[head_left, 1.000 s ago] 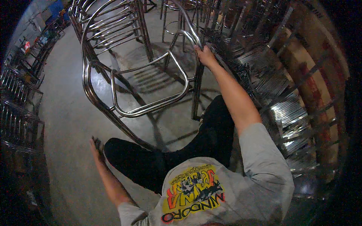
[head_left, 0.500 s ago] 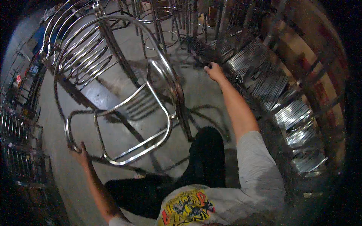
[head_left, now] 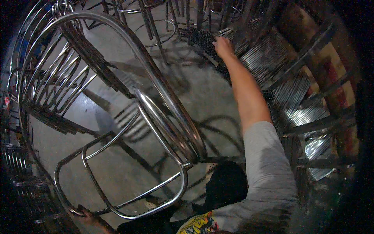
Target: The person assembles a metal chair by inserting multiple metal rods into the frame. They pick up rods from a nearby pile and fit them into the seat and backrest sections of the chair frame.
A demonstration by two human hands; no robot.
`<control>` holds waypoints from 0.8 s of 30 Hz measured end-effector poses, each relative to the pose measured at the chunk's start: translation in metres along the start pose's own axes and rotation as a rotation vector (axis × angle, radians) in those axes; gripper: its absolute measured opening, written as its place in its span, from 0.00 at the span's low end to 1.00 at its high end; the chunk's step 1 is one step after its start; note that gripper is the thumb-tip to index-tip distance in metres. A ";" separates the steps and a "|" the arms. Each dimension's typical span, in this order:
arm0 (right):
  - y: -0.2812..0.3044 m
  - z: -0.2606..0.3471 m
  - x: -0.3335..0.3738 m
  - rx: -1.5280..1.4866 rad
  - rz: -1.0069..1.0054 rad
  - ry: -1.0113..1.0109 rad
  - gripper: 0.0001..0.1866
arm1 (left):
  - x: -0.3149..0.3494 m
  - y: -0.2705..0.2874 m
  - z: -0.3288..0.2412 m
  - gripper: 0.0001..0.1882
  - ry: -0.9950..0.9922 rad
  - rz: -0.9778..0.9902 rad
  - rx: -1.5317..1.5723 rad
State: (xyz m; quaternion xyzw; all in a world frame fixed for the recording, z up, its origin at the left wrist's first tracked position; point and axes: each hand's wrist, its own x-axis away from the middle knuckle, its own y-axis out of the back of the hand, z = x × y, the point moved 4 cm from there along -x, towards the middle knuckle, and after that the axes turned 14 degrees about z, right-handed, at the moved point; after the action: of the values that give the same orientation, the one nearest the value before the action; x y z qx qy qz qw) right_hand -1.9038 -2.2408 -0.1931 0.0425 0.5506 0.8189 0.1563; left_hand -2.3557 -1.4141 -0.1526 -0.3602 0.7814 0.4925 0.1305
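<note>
"Where did you have the chair frame (head_left: 165, 86)?"

"Right in front of me, between my two hands. My left hand (head_left: 89, 219) was at the near bend of its left arm tube (head_left: 57, 175), touching the metal."

"How tight was that grip?"

"I couldn't tell. It sat in shadow near the lower edge, and whatever the fingers did beneath the tube was hidden. My forearm was cut off just behind it."

"And the right?"

"My right hand (head_left: 224, 47) was well ahead and to the right, apart from the chair frame. Its fingers were bent, close to a bundle of open-ended tubes (head_left: 200, 41). The tips faced away from me, so I couldn't say how far closed they were, whether they touched the bundle or had hold of anything."

"What lay around them?"

"The seat loop (head_left: 184, 185) was to the right of my left grip, its near edge crossing in front of my dark trousers. Well ahead of that grip stood more chair frames (head_left: 91, 54), their bars overlapping so much I couldn't separate one from another; their tops ran into the dark rim. Shiny rods (head_left: 269, 56) lay to the right of my right hand."
</note>
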 end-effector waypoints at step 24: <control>0.148 0.032 0.037 -0.391 -0.673 0.315 0.26 | -0.011 -0.008 -0.004 0.25 0.197 -0.015 -0.044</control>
State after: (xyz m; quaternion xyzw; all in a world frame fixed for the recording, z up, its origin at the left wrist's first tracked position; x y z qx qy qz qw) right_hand -1.9616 -2.2522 -0.0490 -0.2959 0.3853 0.8077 0.3341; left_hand -2.3414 -1.4145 -0.1498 -0.4156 0.7768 0.4707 0.0488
